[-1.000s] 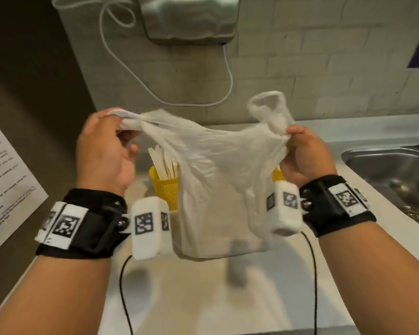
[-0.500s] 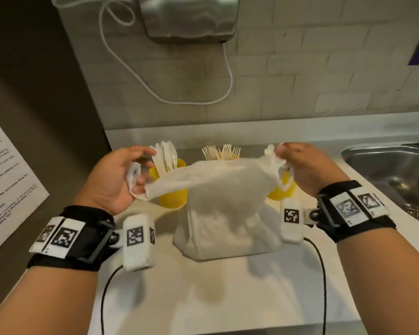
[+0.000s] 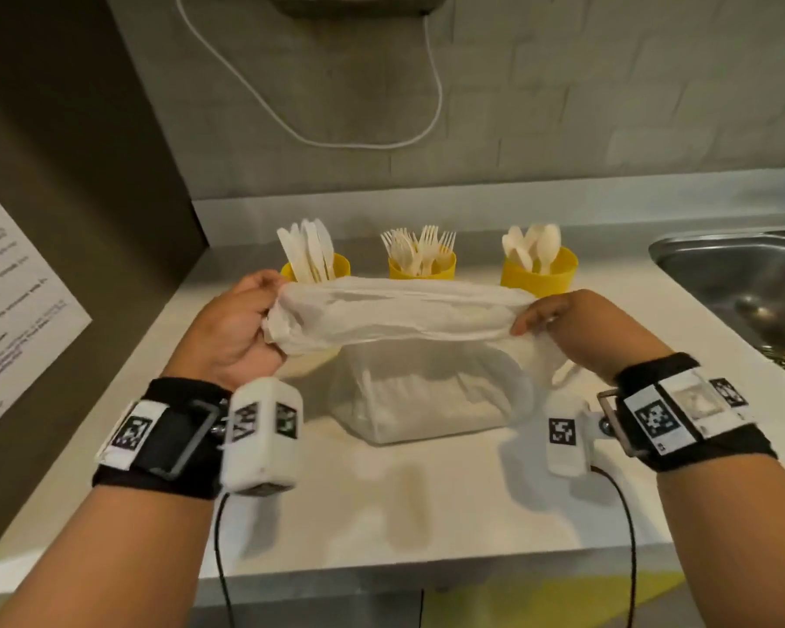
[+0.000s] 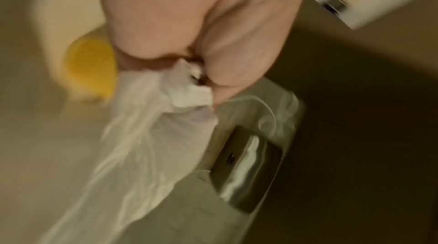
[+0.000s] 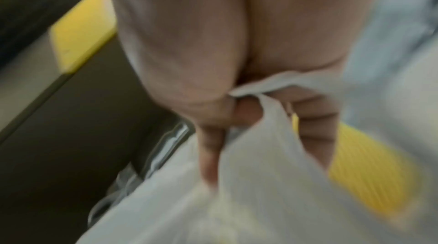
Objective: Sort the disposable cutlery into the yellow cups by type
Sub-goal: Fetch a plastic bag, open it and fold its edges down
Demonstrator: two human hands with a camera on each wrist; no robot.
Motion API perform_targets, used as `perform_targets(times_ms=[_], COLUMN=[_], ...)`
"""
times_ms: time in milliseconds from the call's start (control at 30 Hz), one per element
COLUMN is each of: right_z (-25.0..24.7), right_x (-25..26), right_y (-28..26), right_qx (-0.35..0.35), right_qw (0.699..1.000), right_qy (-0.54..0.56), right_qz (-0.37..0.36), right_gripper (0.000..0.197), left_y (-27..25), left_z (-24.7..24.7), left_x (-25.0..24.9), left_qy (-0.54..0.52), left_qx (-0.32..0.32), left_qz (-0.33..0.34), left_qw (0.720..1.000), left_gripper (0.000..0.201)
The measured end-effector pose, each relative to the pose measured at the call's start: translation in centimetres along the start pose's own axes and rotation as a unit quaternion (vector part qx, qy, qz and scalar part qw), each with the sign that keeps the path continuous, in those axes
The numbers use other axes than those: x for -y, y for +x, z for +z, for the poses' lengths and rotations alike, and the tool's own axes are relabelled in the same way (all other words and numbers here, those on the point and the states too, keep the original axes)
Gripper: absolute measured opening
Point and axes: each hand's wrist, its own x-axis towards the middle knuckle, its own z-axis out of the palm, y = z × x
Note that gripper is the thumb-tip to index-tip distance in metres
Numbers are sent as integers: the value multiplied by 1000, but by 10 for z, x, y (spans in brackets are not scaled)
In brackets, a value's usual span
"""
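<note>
Three yellow cups stand in a row at the back of the counter: the left cup [image 3: 336,265] holds white knives [image 3: 309,249], the middle cup [image 3: 422,268] forks [image 3: 420,251], the right cup [image 3: 540,274] spoons [image 3: 533,247]. In front of them a thin white plastic bag [image 3: 399,310] is stretched between my hands, its bottom resting on the counter. My left hand [image 3: 245,324] grips the bag's left end. My right hand [image 3: 563,324] holds the right end with curled fingers. The wrist views show the bag [image 4: 147,135] [image 5: 249,173] bunched in each fist.
A steel sink [image 3: 744,283] lies at the right. A dark wall panel with a printed sheet [image 3: 14,301] bounds the left. A cable [image 3: 336,124] hangs on the tiled wall behind. The white counter [image 3: 381,491] runs to a near edge below my wrists.
Both hands have lowered the bag from chest height down toward the counter and pulled its top out sideways; all three cups now show behind it.
</note>
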Motion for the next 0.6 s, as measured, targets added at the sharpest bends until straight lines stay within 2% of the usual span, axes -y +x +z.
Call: perform_targets(times_ms=[33,67,100,133,167,200,233,267,300,333,367,400,433,467,500,567,600], right_z=[4,8,9,9,8,8,7,7,7,7,7,8,6,5,5,6,6], right_x=[-5,-7,-9,-13,-16,-17,-20,-22,-21,-17,-12,-13,-13,-15,-16,-20,-21], right_y=[1,2,3,4,4,4,5,3,0,-4,-8,-8,-11,-11,-11,-9,-7], right_qx=[-43,-78,-80,-57,-25,-1,4,-1,3,11,16,14,33,64,93,132,131], right_qw=[993,958,892,809,738,695,669,651,649,668,699,718,742,779,833,945,973], right_qy=[112,270,437,574,664,708,734,751,752,734,704,684,657,610,530,277,154], right_qz=[23,53,90,114,117,121,118,114,116,121,124,130,127,133,132,116,108], right_gripper=[42,39,32,24,34,58,71,68,56,38,18,11,24,31,25,28,30], left_y=[-6,-12,-18,-24,-27,-31,-31,-31,-26,-23,-19,-18,-14,-13,-10,-7,-6], left_z=[3,7,9,10,7,3,-5,-11,-22,-28,-34,-35,-40,-40,-43,-45,-44], left_x=[1,3,6,11,17,22,26,30,36,39,42,42,42,39,36,24,20], left_qy=[-72,-117,-132,-132,-111,-82,-45,5,59,118,170,206,214,179,112,-50,-97], left_qx=[35,69,98,115,131,148,162,165,153,125,85,48,10,-17,-32,-50,-54], left_qz=[-17,-36,-54,-63,-57,-56,-62,-83,-103,-115,-114,-104,-94,-95,-98,-123,-134], left_qw=[997,990,985,983,983,984,984,983,981,978,975,972,972,979,988,990,985], left_gripper=[21,18,19,21,17,9,12,30,39,36,27,21,23,25,23,13,21])
